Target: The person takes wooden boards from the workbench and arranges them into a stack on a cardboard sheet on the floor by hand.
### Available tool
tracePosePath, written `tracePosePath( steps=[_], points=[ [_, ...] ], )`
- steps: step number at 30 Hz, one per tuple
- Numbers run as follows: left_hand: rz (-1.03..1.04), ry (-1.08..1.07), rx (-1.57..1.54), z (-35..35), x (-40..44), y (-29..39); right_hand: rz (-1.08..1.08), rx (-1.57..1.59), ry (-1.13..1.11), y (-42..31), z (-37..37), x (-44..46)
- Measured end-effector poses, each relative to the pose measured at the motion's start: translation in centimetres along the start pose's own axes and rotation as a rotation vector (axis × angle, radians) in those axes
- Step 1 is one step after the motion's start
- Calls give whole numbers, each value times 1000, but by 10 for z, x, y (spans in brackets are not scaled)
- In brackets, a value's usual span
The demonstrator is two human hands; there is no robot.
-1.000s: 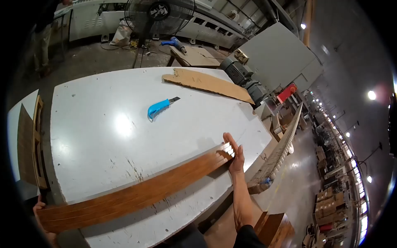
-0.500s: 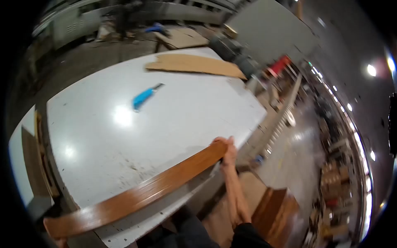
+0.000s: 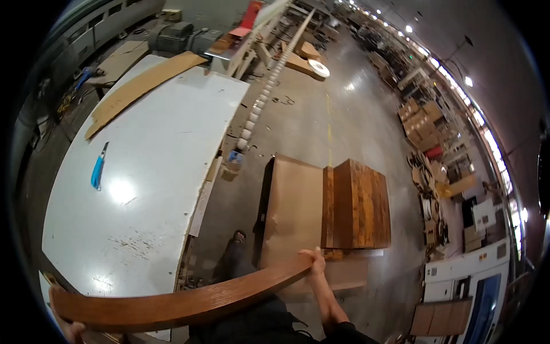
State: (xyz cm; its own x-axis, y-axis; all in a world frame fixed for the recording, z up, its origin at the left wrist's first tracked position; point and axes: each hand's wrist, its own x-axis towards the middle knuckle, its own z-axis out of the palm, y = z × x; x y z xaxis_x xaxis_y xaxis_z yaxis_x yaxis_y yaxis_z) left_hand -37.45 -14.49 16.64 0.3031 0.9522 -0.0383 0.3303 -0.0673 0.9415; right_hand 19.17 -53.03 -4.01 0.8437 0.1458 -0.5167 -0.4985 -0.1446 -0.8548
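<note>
A long brown wooden board (image 3: 189, 305) stretches across the bottom of the view in front of my body, looking curved through the wide lens. My right hand (image 3: 317, 264) is closed round its right end, thumb on top. At the other end, my left hand (image 3: 70, 329) grips the board near the lower left edge of the view, partly cut off by darkness. The board's left part overlaps the near edge of a white worktable (image 3: 154, 229). A blue utility knife (image 3: 98, 169) lies on that table, away from both hands.
A cardboard strip (image 3: 140, 92) lies at the table's far end. To the right, stacked brown wooden boards (image 3: 366, 206) rest beside a cardboard-covered surface (image 3: 295, 206). A roller conveyor (image 3: 264, 94) runs along the floor ahead. Cartons (image 3: 423, 123) and a white machine (image 3: 470, 286) stand farther right.
My view has swung right, toward the stacked boards. The board has moved off most of the table and out over the floor side, still held at both ends. The knife stays on the table.
</note>
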Motion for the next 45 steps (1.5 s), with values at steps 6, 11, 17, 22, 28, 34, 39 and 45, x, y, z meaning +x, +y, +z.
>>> tracePosePath(
  steps=[6,11,17,22,28,34,39,45],
  points=[
    [196,-189,94,172,107,89,-49,261,222,27,-123,23],
    [280,-558,107,326,183,153,43,451,437,25,-159,72],
    [319,-678,226,556,240,246,134,555,550,55,-212,170],
    [302,-970,327,708,271,295,253,574,592,48,-243,203],
    [281,-1145,305,890,307,314,21,720,510,50,-264,245],
    [328,-1383,538,1125,343,304,174,806,380,86,-287,313],
    [337,-1558,595,1391,336,236,297,822,600,121,-305,427],
    [160,-1824,811,1660,271,121,510,727,1019,214,-337,567]
  ],
)
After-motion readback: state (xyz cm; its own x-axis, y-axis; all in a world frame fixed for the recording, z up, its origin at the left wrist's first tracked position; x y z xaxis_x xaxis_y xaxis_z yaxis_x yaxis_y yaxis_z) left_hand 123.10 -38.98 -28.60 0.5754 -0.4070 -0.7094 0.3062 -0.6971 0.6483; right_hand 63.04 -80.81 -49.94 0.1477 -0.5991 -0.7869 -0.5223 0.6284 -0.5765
